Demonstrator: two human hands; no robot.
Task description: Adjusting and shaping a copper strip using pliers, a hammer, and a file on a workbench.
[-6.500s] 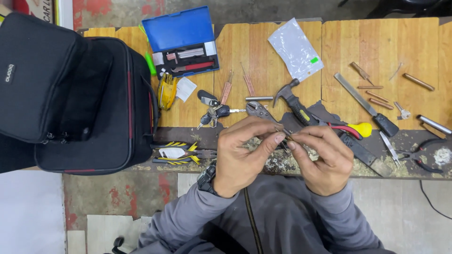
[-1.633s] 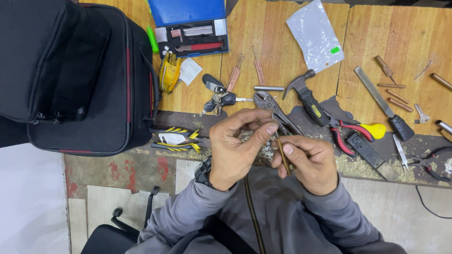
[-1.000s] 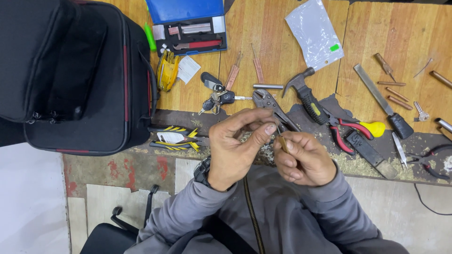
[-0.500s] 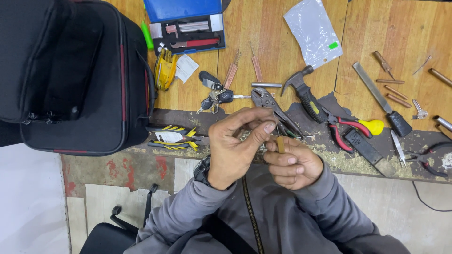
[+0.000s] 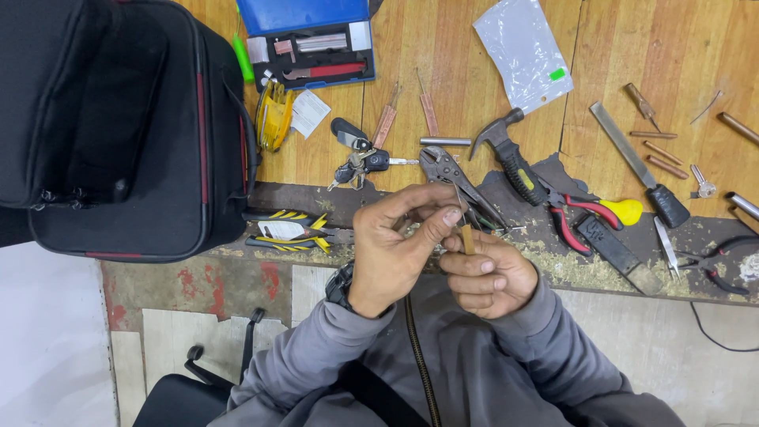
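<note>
Locking pliers (image 5: pixel 451 175) lie on the wooden bench (image 5: pixel 466 79) just beyond my hands, a hammer (image 5: pixel 510 154) just right of them, keys (image 5: pixel 360 162) to their left, and a black bag (image 5: pixel 118 126) far left. My left hand (image 5: pixel 395 249) arches over the bench edge, thumb and forefinger pinched on a thin wire (image 5: pixel 461 198). My right hand (image 5: pixel 490 273) curls in a fist, clamped around a small tan stick (image 5: pixel 467 237) standing upright, just below those pliers.

A black bag (image 5: pixel 118 126), blue tool case (image 5: pixel 308 35), keys (image 5: pixel 356 162), hammer (image 5: pixel 510 154) and file (image 5: pixel 640 166) lie on the wooden bench (image 5: pixel 443 71).
</note>
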